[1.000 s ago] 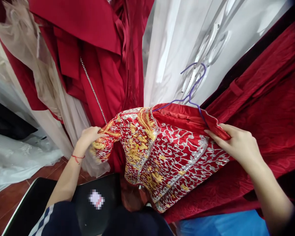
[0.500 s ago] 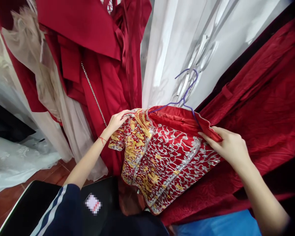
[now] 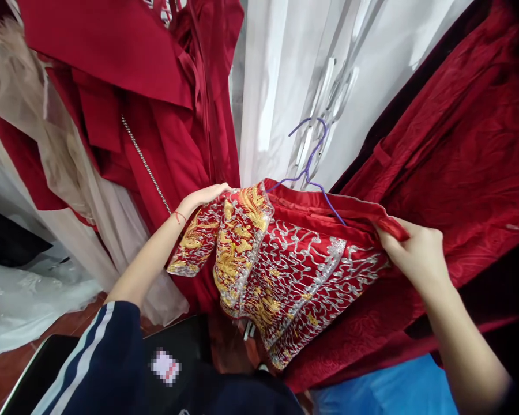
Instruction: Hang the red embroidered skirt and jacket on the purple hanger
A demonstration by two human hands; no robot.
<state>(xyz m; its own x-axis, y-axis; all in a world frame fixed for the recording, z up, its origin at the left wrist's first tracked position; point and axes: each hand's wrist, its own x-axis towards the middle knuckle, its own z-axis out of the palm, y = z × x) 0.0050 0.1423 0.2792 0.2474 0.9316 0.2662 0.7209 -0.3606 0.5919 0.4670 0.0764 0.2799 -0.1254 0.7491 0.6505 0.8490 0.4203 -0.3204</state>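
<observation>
Currently my right hand (image 3: pixel 417 245) grasps the right red edge of the embroidered jacket (image 3: pixel 303 268), thumb near, fingers mostly hidden. My left hand (image 3: pixel 207 194) lies over its left shoulder; fingertips hidden, so I cannot tell whether they pinch. Jacket is at centre, spread between both hands, purple hanger (image 3: pixel 310 167) dipping into its opening. Step in hand, I judge: spreading the shoulders about the hanger. Next move calls, I think, for light, even tension, hanger arms under cloth. Beyond: hook by white handles (image 3: pixel 348 92), catch unclear. Red cloth (image 3: pixel 160 138) far left; darker red garment (image 3: pixel 462 173) right.
</observation>
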